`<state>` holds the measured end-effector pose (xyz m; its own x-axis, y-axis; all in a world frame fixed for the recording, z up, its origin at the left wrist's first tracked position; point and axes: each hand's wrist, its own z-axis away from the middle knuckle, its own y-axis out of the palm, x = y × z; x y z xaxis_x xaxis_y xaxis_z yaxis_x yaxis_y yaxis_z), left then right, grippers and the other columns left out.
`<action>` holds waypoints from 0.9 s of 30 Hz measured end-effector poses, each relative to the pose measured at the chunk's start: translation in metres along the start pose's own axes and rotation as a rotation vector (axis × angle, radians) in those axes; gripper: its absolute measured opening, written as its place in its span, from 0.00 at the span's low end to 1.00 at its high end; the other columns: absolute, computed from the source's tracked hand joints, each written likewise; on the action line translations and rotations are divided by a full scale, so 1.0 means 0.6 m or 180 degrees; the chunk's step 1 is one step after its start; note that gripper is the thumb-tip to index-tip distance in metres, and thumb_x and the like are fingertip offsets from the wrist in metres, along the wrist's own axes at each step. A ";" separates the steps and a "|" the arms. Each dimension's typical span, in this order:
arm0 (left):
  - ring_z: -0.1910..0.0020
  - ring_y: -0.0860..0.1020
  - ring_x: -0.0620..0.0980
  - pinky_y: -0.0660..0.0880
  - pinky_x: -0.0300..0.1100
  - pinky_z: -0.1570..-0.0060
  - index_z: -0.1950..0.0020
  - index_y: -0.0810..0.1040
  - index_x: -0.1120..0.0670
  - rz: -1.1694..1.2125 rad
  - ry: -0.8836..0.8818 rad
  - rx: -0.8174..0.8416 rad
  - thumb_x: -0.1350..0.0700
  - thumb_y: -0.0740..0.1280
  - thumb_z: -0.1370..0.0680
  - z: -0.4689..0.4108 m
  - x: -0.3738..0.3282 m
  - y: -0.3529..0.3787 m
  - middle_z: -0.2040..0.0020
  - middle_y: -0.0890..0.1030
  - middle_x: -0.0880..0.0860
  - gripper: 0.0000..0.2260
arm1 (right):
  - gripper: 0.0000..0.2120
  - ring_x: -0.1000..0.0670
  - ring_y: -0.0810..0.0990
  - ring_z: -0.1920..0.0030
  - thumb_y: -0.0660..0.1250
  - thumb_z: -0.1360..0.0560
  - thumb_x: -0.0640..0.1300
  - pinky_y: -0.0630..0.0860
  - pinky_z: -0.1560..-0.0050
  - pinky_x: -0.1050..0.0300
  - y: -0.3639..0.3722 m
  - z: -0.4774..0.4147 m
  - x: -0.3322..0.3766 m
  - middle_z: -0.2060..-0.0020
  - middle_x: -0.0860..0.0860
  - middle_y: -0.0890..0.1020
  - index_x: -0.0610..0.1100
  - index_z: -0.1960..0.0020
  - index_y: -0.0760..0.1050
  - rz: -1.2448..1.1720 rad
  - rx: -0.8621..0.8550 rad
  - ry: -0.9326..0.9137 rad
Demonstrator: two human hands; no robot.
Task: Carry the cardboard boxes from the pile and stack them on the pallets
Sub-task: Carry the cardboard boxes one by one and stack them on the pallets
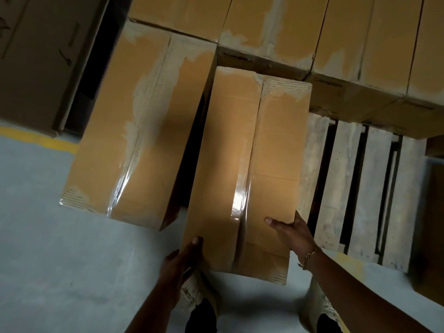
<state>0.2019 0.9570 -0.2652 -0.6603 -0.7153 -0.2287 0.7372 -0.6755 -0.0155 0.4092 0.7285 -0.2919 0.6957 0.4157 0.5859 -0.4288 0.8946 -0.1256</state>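
You hold a long tan cardboard box [249, 169], taped along its top seam, by its near end: your left hand [185, 258] grips the near left corner, and your right hand [293, 233] clasps the right edge with the thumb lying on top. A similar taped carton [134, 131] sits just to its left, and more stacked cartons [288, 27] lie beyond. The bare slats of a weathered wooden pallet [341, 188] show to its right on the grey floor [48, 236].

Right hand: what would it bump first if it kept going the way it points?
Probably the cardboard box it grips: the right hand points up and left across that box's near right edge.
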 end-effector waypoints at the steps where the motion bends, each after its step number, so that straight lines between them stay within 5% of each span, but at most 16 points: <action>1: 0.45 0.81 0.54 0.76 0.51 0.41 0.37 0.74 0.54 -0.0008 0.0039 -0.0019 0.35 0.80 0.46 -0.002 -0.008 -0.007 0.44 0.83 0.54 0.43 | 0.33 0.49 0.81 0.40 0.81 0.32 0.44 0.78 0.43 0.58 0.010 -0.002 0.003 0.43 0.50 0.84 0.48 0.30 0.73 -0.0009 -0.0008 -0.0027; 8: 0.45 0.80 0.54 0.76 0.51 0.41 0.41 0.75 0.50 0.0025 0.0230 -0.0050 0.34 0.79 0.47 -0.017 -0.046 -0.032 0.45 0.83 0.51 0.39 | 0.31 0.48 0.80 0.40 0.82 0.33 0.47 0.75 0.33 0.43 0.051 -0.015 0.011 0.43 0.52 0.84 0.55 0.34 0.73 -0.0107 -0.0093 -0.0093; 12: 0.46 0.82 0.51 0.77 0.45 0.52 0.41 0.78 0.51 0.0077 0.0355 -0.0088 0.35 0.79 0.45 -0.016 -0.056 -0.032 0.47 0.86 0.51 0.37 | 0.32 0.48 0.81 0.40 0.81 0.33 0.46 0.76 0.33 0.42 0.058 -0.018 0.022 0.43 0.51 0.84 0.52 0.32 0.73 -0.0219 -0.0137 -0.0107; 18: 0.38 0.78 0.55 0.74 0.51 0.40 0.32 0.75 0.54 0.0196 0.0347 -0.0232 0.37 0.78 0.38 -0.024 -0.066 -0.030 0.39 0.82 0.53 0.39 | 0.28 0.46 0.81 0.40 0.80 0.31 0.43 0.75 0.32 0.41 0.065 -0.025 0.031 0.43 0.51 0.84 0.52 0.34 0.73 -0.0252 -0.0174 -0.0147; 23: 0.37 0.77 0.57 0.76 0.50 0.45 0.27 0.69 0.57 0.0330 0.0341 -0.0336 0.39 0.82 0.39 -0.033 -0.070 -0.034 0.36 0.80 0.57 0.47 | 0.34 0.47 0.80 0.39 0.81 0.32 0.47 0.74 0.31 0.42 0.070 -0.029 0.031 0.43 0.54 0.83 0.50 0.29 0.72 -0.0174 -0.0236 -0.0096; 27: 0.37 0.78 0.57 0.76 0.50 0.45 0.27 0.68 0.56 0.0309 0.0355 -0.0306 0.41 0.82 0.36 -0.037 -0.070 -0.036 0.35 0.79 0.57 0.44 | 0.33 0.46 0.79 0.38 0.80 0.30 0.45 0.74 0.32 0.44 0.071 -0.030 0.032 0.43 0.53 0.83 0.48 0.28 0.71 -0.0160 -0.0230 -0.0123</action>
<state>0.2170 1.0056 -0.2766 -0.5693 -0.7484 -0.3402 0.8105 -0.5802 -0.0798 0.4144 0.7774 -0.3003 0.6919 0.3645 0.6233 -0.3502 0.9243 -0.1517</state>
